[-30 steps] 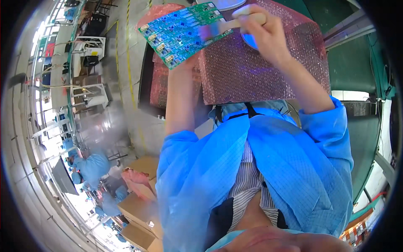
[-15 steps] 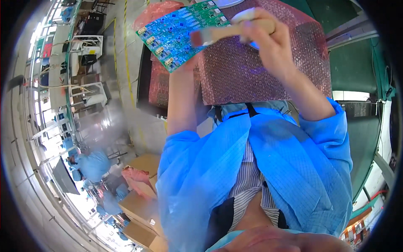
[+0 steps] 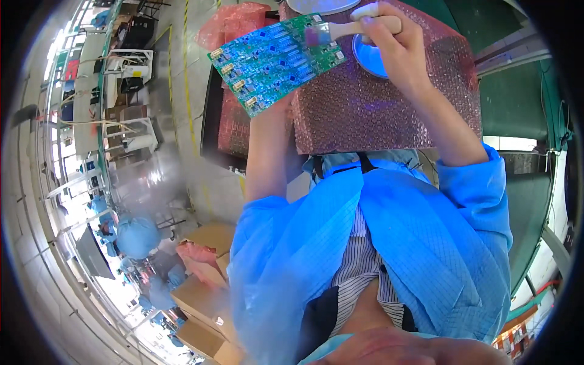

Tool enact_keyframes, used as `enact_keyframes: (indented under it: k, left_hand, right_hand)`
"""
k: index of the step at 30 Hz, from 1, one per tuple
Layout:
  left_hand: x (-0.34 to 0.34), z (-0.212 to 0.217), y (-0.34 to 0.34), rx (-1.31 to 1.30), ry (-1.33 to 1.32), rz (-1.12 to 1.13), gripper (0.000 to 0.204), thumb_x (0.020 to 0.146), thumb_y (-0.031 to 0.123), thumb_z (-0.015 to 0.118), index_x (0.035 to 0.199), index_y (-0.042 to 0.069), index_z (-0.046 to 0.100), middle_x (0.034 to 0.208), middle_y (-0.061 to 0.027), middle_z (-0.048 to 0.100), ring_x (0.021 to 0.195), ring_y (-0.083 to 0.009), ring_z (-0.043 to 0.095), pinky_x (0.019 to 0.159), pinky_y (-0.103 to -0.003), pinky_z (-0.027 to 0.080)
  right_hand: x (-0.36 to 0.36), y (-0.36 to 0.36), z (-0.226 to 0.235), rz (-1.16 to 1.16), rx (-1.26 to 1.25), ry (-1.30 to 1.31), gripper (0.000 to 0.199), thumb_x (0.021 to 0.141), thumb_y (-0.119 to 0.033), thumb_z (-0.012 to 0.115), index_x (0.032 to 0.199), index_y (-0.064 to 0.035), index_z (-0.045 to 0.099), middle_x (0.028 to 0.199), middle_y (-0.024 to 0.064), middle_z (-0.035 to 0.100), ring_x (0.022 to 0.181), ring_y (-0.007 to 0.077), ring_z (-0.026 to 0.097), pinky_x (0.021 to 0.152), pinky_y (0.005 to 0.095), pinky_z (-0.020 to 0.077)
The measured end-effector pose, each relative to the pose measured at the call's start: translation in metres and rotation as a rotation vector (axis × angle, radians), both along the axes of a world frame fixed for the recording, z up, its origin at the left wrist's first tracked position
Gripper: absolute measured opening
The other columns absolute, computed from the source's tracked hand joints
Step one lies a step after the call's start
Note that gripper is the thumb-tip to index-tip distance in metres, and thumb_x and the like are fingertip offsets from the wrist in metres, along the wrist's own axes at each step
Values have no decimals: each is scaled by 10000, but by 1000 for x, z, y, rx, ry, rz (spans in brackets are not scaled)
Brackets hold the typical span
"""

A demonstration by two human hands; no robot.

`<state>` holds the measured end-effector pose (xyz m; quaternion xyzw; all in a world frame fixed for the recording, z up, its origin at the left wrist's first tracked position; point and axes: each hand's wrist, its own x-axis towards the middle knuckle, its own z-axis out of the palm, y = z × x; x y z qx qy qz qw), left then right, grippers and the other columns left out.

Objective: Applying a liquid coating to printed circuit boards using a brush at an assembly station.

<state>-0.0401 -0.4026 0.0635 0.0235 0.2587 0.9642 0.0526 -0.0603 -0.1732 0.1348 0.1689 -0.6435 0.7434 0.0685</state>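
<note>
A green printed circuit board (image 3: 274, 61), lit bluish, is tilted above the left part of the bubble wrap. My left hand (image 3: 281, 106) holds it from below; the board hides most of the fingers. A flat brush (image 3: 350, 28) with a pale wooden handle is pinched in my right hand (image 3: 398, 45), whose fingertips appear covered in white. Its reddish bristles lie over the board's far right part, by the edge connectors. Just below that hand stands a round container (image 3: 372, 58), glowing blue inside.
Pink bubble wrap (image 3: 365, 115) covers the work surface. At the far edge sits a white round dish (image 3: 322, 7). More pink wrap (image 3: 234, 27) lies at left. Cardboard boxes (image 3: 204, 304) stand on the floor at lower left, near a person in blue (image 3: 137, 237).
The brush has moved from the middle of the board to its far right part. The board has shifted slightly right and nearer, and the glowing container shows more now.
</note>
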Motion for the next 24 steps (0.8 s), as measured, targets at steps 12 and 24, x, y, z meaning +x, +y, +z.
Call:
enact_keyframes:
  k: [12,24]
  left_hand:
    - [11,1,11,-59,-100,111,395,859,357,384,1134,82,454,1088,-95,520,972,-262,509,820,-421,446]
    - [13,26,23,-124,-76,94,392,862,357,375,1104,65,475,1047,-102,542,925,-248,536,783,-399,464]
  right_hand:
    - [12,-20,40,132,-165,15,53,813,-46,491,827,-2,518,625,-29,471,550,22,417,454,196,332]
    - [11,-29,40,168,-359,72,70,806,-26,469,793,0,532,630,-21,507,553,37,457,476,176,362]
